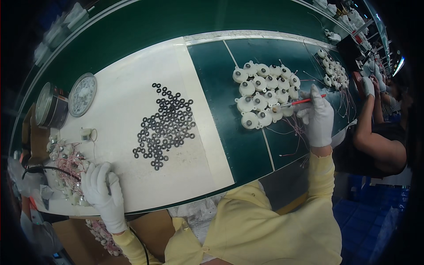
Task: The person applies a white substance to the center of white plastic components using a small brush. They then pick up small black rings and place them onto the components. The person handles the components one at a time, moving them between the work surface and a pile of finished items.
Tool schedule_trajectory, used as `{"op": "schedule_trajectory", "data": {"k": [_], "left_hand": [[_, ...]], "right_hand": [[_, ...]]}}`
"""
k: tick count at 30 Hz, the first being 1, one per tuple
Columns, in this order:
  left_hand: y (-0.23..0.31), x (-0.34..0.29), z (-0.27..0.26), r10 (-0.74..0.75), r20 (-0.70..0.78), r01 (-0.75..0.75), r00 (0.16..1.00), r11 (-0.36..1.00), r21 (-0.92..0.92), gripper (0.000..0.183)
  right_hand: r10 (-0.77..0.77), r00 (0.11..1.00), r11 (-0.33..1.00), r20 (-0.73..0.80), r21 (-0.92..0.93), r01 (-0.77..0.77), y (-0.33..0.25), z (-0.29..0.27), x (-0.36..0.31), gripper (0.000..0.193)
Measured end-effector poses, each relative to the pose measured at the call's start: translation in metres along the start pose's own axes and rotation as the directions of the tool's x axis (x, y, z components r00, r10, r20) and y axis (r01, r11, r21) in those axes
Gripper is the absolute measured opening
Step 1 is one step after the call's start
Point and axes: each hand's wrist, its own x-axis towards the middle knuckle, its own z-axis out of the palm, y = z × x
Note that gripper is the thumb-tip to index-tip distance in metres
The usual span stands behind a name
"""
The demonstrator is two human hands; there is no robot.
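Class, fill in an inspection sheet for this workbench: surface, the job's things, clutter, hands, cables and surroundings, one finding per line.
Surface: dark green belt with a white mat lying on it.
Job's things: cluster of white round motors on the belt; red-handled tool touching one.
Clutter: scattered black rings on the mat; two round tins at its left edge.
Hands: gloved right hand holds the tool; gloved left hand rests on a pile of wired parts.
Cables: thin pink wires trail from the motors; black cable at left.
Surroundings: another person's arm at right; more motors further along the belt.
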Motion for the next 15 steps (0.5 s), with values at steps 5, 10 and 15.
{"op": "schedule_trajectory", "data": {"k": [5, 10, 15], "left_hand": [[0.000, 0.001, 0.000, 0.007, 0.000, -0.007, 1.000, 1.000, 0.003, 0.023], [0.000, 0.001, -0.001, 0.010, 0.001, -0.010, 1.000, 1.000, 0.000, 0.023], [-0.001, 0.001, 0.000, 0.014, -0.005, -0.014, 1.000, 1.000, 0.011, 0.024]], "right_hand": [[-0.025, 0.997, 0.999, 0.068, 0.044, 0.022, 0.005, -0.006, -0.003, 0.044], [-0.041, 0.993, 0.999, 0.111, 0.001, 0.041, 0.004, -0.012, -0.007, 0.041], [-0.073, 0.987, 0.992, 0.140, -0.087, 0.086, 0.004, -0.020, -0.010, 0.040]]}}
